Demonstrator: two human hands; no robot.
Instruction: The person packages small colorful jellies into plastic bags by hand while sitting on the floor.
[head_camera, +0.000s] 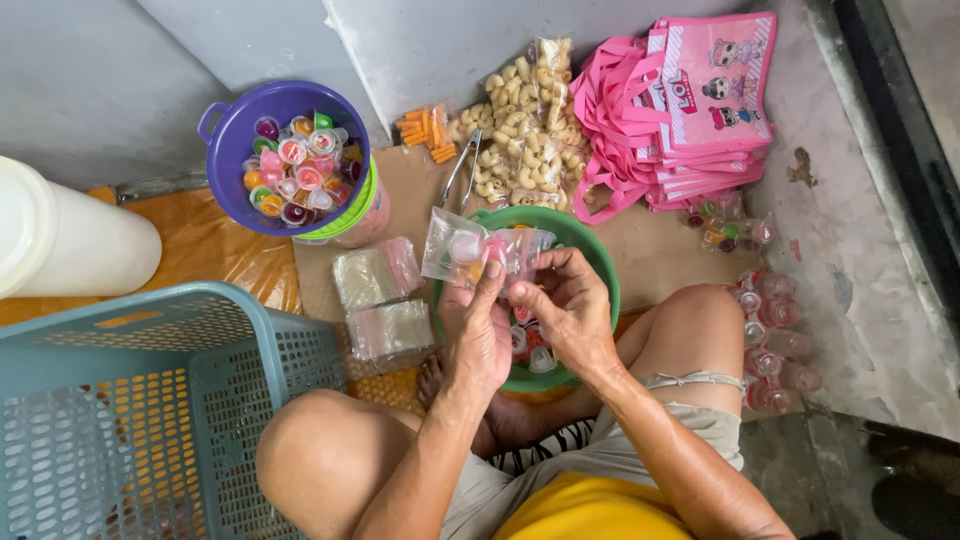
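We sit on the floor (860, 300) with a large teal plastic basket (150, 400) at our left knee and a stack of pink tote bags (690, 110) against the wall on the right. Ahead lie clear bags of pale puffed snacks (520, 130) and a purple bowl (225, 150) heaped with small coloured jelly cups (300, 165). A green basin (600, 270) sits between our legs, with a pile of empty clear pouches (380, 300) just to its left.

Above the basin, our left hand (480, 335) and right hand (565, 305) are close together, both pinching a small clear bag (470, 250) that holds a few jelly cups. The bag hangs from the fingertips alone, its mouth apparently open, so we judge that a loosened pinch or a tilt could let the cups slide out; they would likely drop into the basin, though one could roll across the floor towards the filled packets (770, 340) at our right knee.
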